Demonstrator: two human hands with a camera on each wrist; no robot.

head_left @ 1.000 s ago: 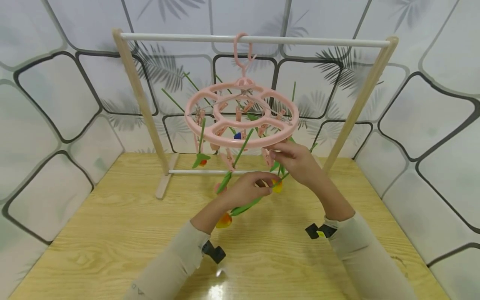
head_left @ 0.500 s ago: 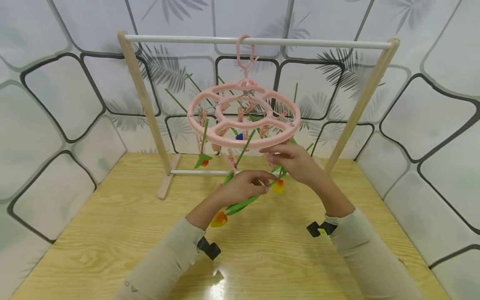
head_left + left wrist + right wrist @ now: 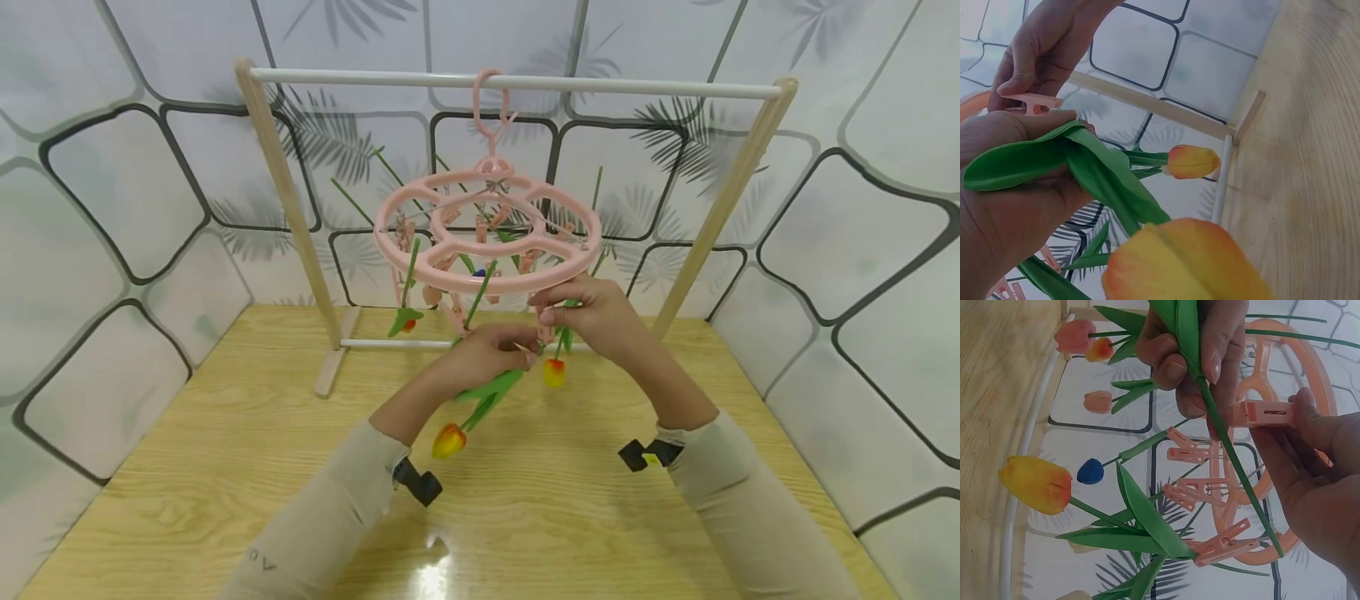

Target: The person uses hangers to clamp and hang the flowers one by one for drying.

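Observation:
My left hand (image 3: 486, 363) grips a yellow-orange artificial tulip (image 3: 1182, 265) by its green stem and leaves, bloom hanging down toward the table. With thumb and fingers my right hand (image 3: 596, 318) pinches a pink clothespin (image 3: 1266, 414) under the front right rim of a round pink clip hanger (image 3: 480, 286). In the right wrist view, the left fingertips are right beside the clothespin's end, and the bare stem (image 3: 1241, 478) slants past it. Whether the stem lies between the clothespin's jaws I cannot tell.
Several tulips hang from other clips, among them a yellow-orange one (image 3: 1036, 484), a blue one (image 3: 1090, 471) and a pink one (image 3: 1075, 337). A white rod (image 3: 637, 87) on wooden posts (image 3: 288, 204) carries the hanger. Below lies a wooden tabletop (image 3: 225, 467).
My left hand has risen slightly toward the clothespin, bringing the tulip along. The right hand keeps its pinch, and the clothespin now shows lower beneath its fingers.

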